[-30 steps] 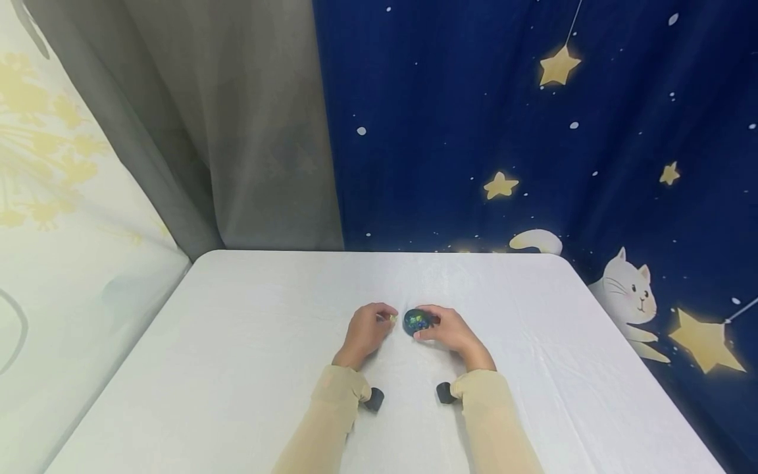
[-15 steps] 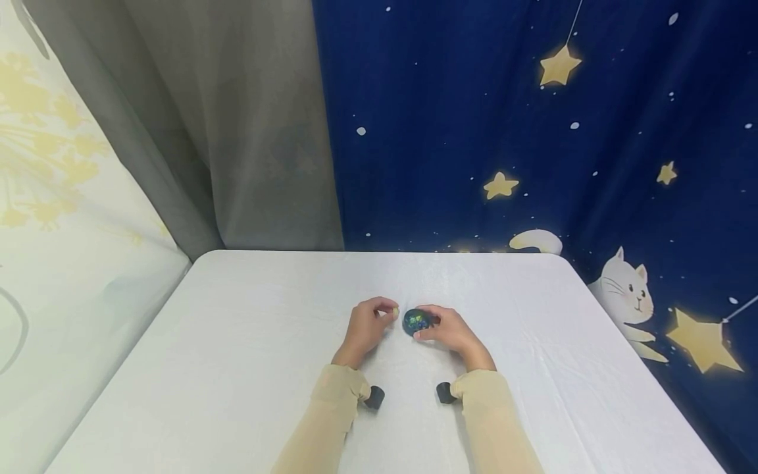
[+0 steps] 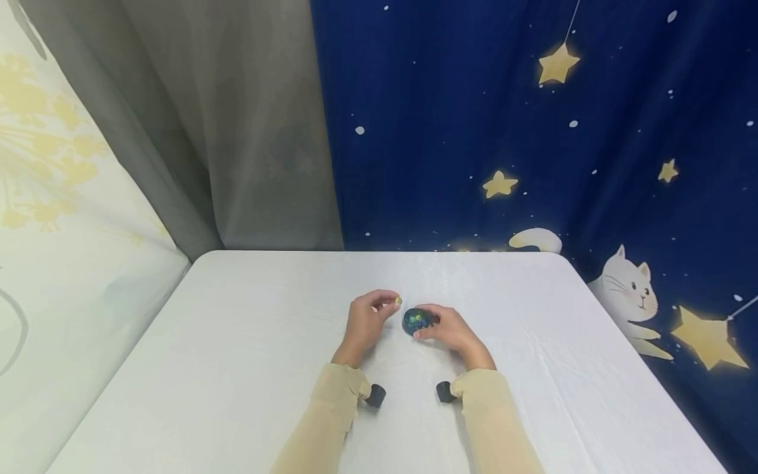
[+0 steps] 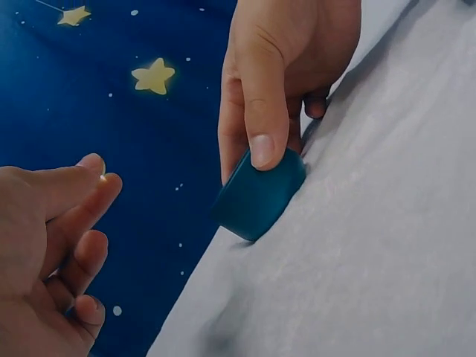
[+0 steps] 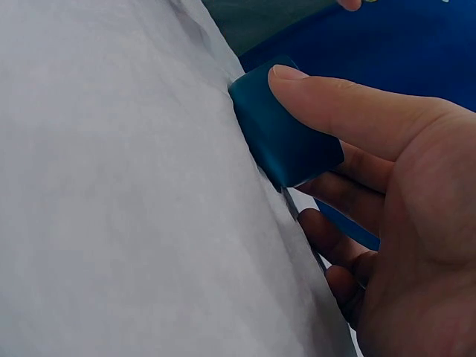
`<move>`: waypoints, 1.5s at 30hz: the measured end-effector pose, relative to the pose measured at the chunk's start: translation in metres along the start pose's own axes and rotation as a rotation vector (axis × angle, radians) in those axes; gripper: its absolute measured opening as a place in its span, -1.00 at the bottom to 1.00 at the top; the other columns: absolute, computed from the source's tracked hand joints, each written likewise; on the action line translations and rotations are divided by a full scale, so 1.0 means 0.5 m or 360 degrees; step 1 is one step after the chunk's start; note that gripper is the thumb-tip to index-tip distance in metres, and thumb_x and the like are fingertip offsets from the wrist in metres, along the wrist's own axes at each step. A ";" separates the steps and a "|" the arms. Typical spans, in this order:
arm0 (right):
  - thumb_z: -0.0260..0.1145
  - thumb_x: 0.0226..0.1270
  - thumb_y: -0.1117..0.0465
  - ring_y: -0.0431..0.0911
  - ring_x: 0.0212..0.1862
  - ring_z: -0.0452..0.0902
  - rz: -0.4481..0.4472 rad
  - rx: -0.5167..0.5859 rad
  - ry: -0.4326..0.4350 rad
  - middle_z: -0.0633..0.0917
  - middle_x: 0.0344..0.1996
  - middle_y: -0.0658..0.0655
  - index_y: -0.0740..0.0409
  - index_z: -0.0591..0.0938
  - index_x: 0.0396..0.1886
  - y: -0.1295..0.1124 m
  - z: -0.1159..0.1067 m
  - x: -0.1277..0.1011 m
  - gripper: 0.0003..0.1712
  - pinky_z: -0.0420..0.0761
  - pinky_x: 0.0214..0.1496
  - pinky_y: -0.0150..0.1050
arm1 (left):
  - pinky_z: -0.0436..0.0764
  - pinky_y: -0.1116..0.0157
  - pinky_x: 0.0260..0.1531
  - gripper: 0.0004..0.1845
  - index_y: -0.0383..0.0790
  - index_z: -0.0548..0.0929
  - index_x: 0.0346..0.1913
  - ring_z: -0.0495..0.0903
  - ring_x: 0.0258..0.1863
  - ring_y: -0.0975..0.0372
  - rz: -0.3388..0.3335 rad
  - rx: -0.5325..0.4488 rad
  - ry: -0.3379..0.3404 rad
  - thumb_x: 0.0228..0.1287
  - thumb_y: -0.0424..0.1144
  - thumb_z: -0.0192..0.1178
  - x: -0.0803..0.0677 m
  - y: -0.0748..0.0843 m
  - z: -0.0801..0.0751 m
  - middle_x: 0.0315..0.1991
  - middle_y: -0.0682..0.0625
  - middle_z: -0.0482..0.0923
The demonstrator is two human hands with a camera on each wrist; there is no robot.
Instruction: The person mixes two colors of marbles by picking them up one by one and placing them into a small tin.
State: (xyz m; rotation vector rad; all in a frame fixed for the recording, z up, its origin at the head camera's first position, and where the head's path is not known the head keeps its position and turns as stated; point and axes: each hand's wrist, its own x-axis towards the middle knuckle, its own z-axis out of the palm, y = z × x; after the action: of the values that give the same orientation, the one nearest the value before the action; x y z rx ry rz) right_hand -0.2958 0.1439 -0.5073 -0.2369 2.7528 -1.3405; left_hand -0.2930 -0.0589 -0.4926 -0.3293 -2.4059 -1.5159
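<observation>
In the head view my right hand (image 3: 454, 331) grips a small round teal container (image 3: 414, 320) that stands on the white table. Shiny green and blue bits show at its top. Its smooth side wall (image 4: 264, 197) appears in the left wrist view, with the right thumb pressed against it. Up and to the left of the container, my left hand (image 3: 364, 324) pinches a tiny yellowish piece (image 3: 399, 301) between thumb and forefinger. The piece is mostly covered by the fingertips, so its kind cannot be told. Its other fingers are loosely curled.
The white table (image 3: 237, 368) spreads around both hands, its far edge meeting a grey curtain (image 3: 272, 145) and a dark blue curtain (image 3: 438, 131) with stars and a cat. Black wrist cameras (image 3: 376, 395) sit at both cuffs.
My left hand has moved a little away from the body, and the yellowish piece has risen with it past the container's level in the view. The right hand and container have stayed put.
</observation>
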 end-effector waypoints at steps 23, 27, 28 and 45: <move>0.58 -0.03 0.15 0.17 0.18 0.48 -0.0013 0.0003 -0.0004 0.63 0.11 0.15 0.05 0.62 0.16 0.003 -0.005 0.000 -0.34 0.41 0.21 0.11 | 0.42 0.32 -0.35 -0.85 -0.06 0.75 -0.18 0.43 -0.37 0.24 0.0204 -0.0129 0.0083 0.17 -0.26 0.39 0.001 0.005 0.013 -0.32 0.11 0.56; 0.58 -0.04 0.15 0.16 0.17 0.49 -0.0037 0.0000 -0.0009 0.63 0.10 0.16 0.07 0.62 0.16 0.004 -0.004 0.000 -0.33 0.42 0.20 0.11 | 0.42 0.32 -0.35 -0.84 -0.04 0.74 -0.16 0.42 -0.37 0.25 0.0165 -0.0104 0.0061 0.19 -0.25 0.38 0.000 0.006 0.017 -0.33 0.12 0.53; 0.58 -0.04 0.15 0.15 0.17 0.49 -0.0037 0.0003 -0.0009 0.63 0.10 0.15 0.06 0.63 0.15 0.003 -0.004 0.000 -0.34 0.42 0.20 0.10 | 0.42 0.32 -0.35 -0.84 -0.04 0.74 -0.16 0.42 -0.37 0.25 0.0155 -0.0095 0.0058 0.19 -0.25 0.38 0.000 0.007 0.018 -0.33 0.12 0.53; 0.58 -0.03 0.16 0.14 0.18 0.49 -0.0025 0.0029 -0.0013 0.63 0.09 0.13 0.05 0.62 0.16 0.002 -0.006 0.001 -0.34 0.41 0.21 0.08 | 0.45 0.35 -0.38 -0.83 -0.03 0.74 -0.14 0.41 -0.38 0.26 0.0116 0.0004 0.0034 0.20 -0.27 0.37 -0.005 0.016 0.029 -0.35 0.14 0.50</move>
State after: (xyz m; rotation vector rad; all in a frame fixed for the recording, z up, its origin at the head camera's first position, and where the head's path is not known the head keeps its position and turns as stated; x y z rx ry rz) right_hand -0.2970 0.1467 -0.5065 -0.2624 2.7365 -1.3645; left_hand -0.2896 -0.0426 -0.4925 -0.3942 -2.3529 -1.4769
